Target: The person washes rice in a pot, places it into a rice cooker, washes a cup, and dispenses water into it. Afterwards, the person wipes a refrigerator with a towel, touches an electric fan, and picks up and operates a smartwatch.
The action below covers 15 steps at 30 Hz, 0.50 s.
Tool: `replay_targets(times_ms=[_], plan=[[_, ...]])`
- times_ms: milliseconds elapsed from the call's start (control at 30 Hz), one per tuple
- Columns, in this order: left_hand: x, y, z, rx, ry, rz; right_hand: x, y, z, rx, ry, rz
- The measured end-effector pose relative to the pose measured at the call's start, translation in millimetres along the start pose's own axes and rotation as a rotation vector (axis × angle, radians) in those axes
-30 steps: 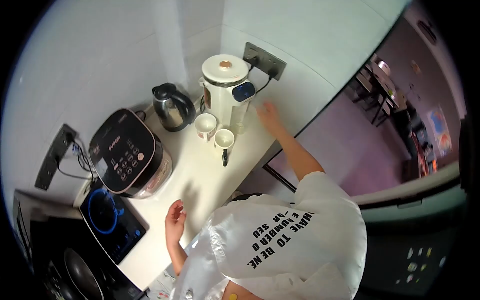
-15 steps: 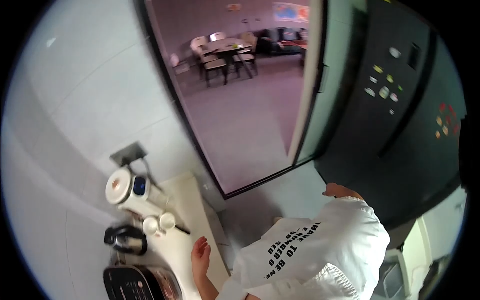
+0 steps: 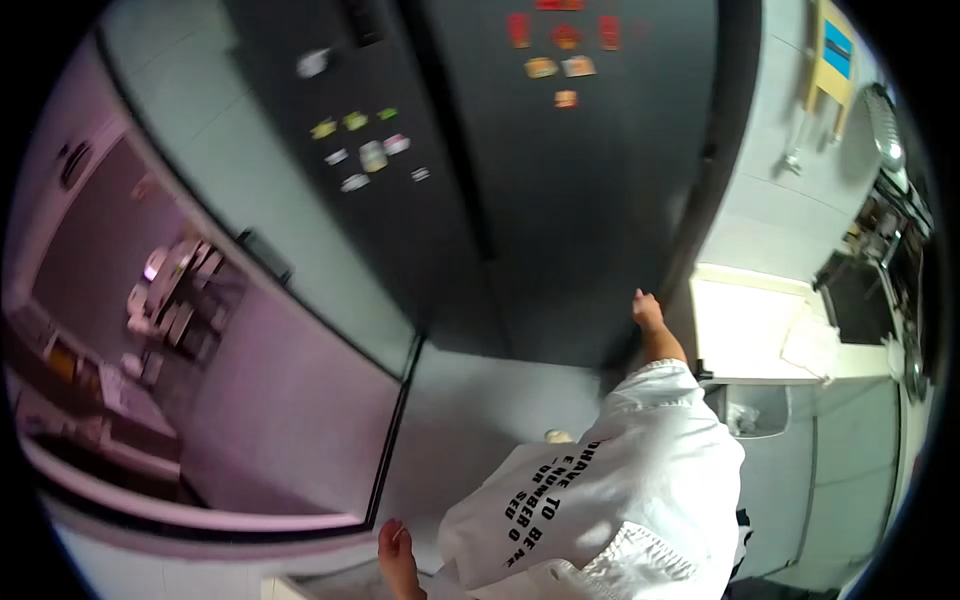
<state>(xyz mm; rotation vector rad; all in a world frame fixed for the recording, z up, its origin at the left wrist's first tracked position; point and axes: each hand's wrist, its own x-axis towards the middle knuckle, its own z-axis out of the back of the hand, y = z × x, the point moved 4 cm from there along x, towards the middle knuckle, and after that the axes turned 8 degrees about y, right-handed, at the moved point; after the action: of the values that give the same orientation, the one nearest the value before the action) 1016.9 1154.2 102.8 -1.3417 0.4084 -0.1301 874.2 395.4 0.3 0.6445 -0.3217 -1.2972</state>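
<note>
My left hand [image 3: 397, 545] is low in the view, left of my white printed garment [image 3: 545, 500]. Its fingers are loosely bent and a little apart, with nothing in them. Further up and to the right, my right hand [image 3: 648, 312] reaches out from a white sleeve, in front of the lower right part of a dark refrigerator [image 3: 570, 220]. That hand looks loosely open and holds nothing; contact with the refrigerator cannot be made out.
Colourful magnets [image 3: 373, 155] dot the refrigerator. A glass door [image 3: 300, 230] stands left of it, beside a room with a table and chairs. On the right are a pale counter [image 3: 745, 325] with a cloth [image 3: 810, 345], a bin [image 3: 765, 410] below, and a sink area.
The view has swung right, from the counter with appliances and the doorway to the refrigerator. My left hand now shows lower, away from that counter; my right arm extends further forward.
</note>
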Motion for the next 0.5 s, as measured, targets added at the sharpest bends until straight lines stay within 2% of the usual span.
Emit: replay_targets(times_ms=[33, 67, 100, 133, 167, 200, 233, 300, 333, 433, 500], plan=[[19.2, -16.2, -37.5, 0.014, 0.064, -0.006, 20.2, -1.6, 35.0, 0.14, -0.036, -0.15], [31.8, -33.8, -61.0, 0.029, 0.098, -0.001, 30.6, 6.1, 56.5, 0.296, -0.161, -0.278], [48.5, -51.5, -94.4, 0.123, 0.222, -0.006, 46.4, 10.9, 78.7, 0.414, -0.165, -0.336], [59.8, -65.6, -123.5, 0.219, 0.341, -0.011, 74.5, 4.6, 87.0, 0.494, -0.192, -0.31], [71.7, -73.2, -143.0, 0.23, 0.365, -0.01, 108.6, -8.9, 88.7, 0.498, -0.218, -0.341], [86.8, -79.3, -164.7, 0.35, 0.482, -0.067, 122.3, -8.1, 97.8, 0.542, -0.225, -0.401], [100.8, -87.0, -187.0, 0.468, 0.594, -0.126, 151.5, -18.4, 96.0, 0.634, -0.095, -0.415], [116.9, -120.6, -223.1, 0.507, 0.635, -0.155, 166.9, -8.0, 101.5, 0.895, -0.088, -0.32], [123.9, -132.8, -241.6, 0.573, 0.664, -0.175, 173.7, -8.7, 100.4, 0.898, -0.099, -0.328], [142.3, -148.0, -282.5, 0.65, 0.76, -0.199, 175.3, -23.1, 87.2, 0.512, -0.06, -0.397], [147.1, -168.1, -320.3, 0.629, 0.854, -0.156, 131.1, -22.8, 94.6, 0.433, -0.272, -0.263]])
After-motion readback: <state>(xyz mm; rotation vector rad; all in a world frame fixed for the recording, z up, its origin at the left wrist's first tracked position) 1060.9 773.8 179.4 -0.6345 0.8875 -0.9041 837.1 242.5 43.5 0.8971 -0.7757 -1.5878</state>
